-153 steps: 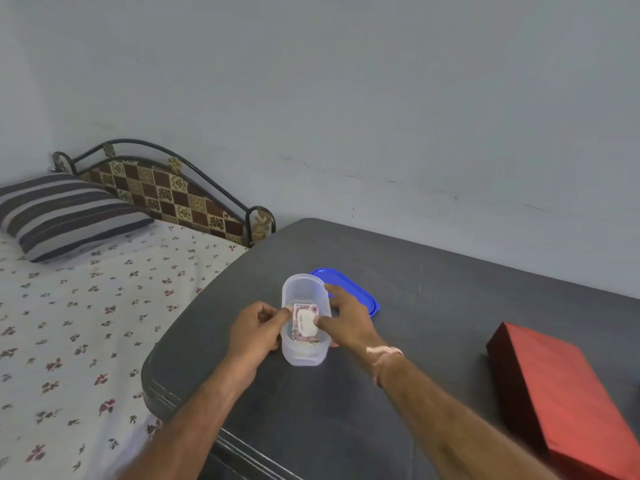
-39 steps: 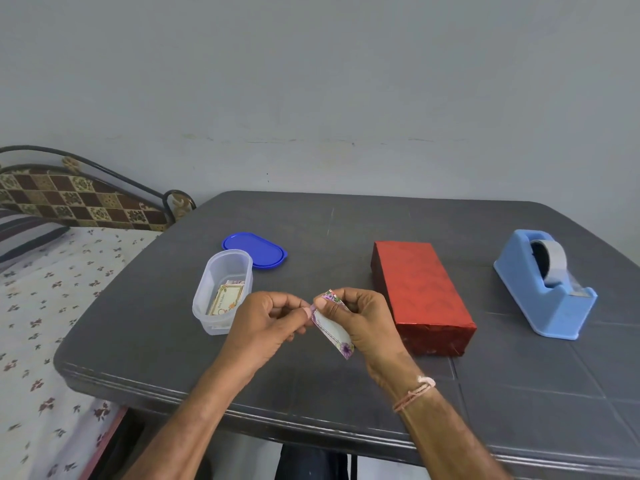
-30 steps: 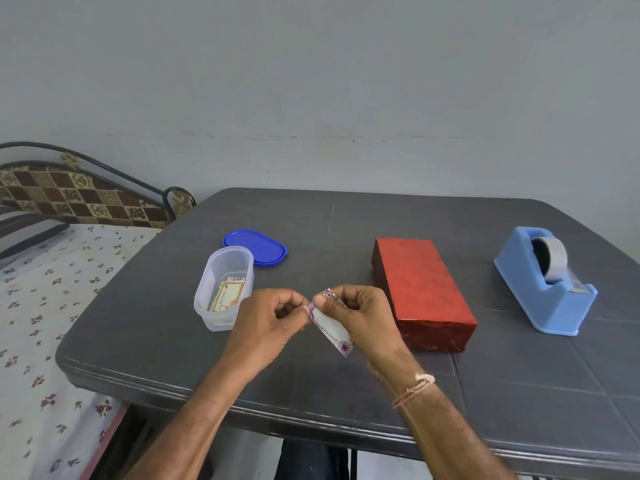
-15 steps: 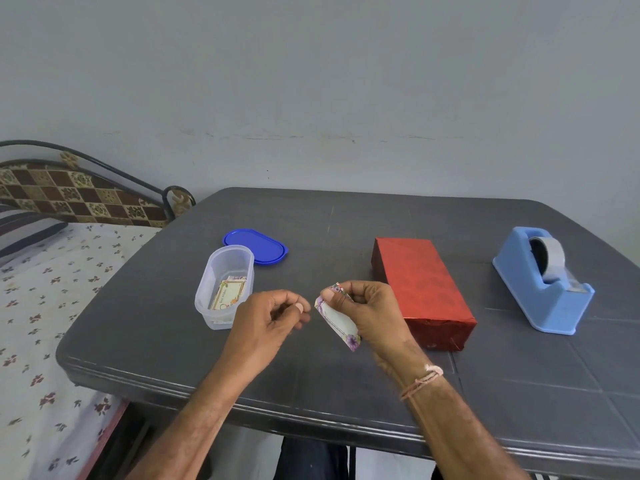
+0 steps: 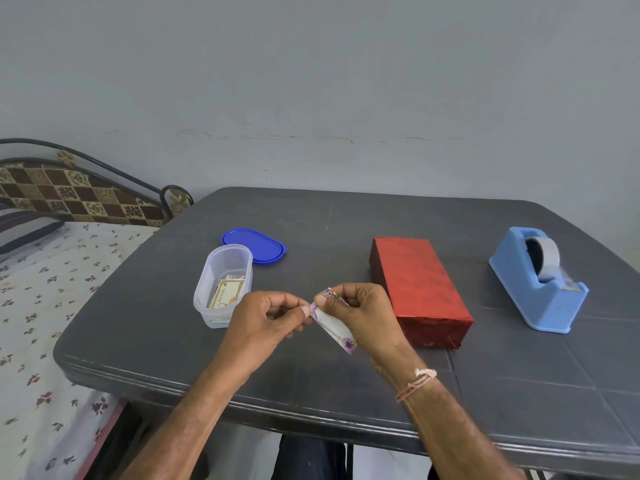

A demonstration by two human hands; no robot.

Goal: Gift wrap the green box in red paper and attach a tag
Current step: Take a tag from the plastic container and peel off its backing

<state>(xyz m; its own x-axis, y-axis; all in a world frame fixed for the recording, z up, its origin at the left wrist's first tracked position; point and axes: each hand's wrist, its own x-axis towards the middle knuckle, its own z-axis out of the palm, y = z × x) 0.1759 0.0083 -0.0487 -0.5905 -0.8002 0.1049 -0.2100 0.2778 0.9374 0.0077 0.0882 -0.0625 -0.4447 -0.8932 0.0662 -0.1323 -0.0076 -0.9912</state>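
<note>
**Asker:** Wrapped box (image 5: 417, 285): where is it, and is the red paper finished?

**Me:** It lies on the tabletop (image 5: 346, 216), just beside my right hand (image 5: 363, 317). It is red on every side I can see, and no green shows. So I judge that only the tag is left to do.

**Asker:** And your hands?

**Me:** The right one pinches the gift tag (image 5: 334, 323) by its upper end, held above the tabletop and off the box. Half a second ago my left hand (image 5: 266, 323) had let go and sat a little apart. Now its thumb and forefinger are back at the tag's upper corner, pinching it.

**Asker:** Meaning what?

**Me:** Probably I'm picking at a backing layer to peel it, and trying again. I cannot tell whether anything has come loose. The tape dispenser (image 5: 540, 282) sits well to the right, untouched.
</note>
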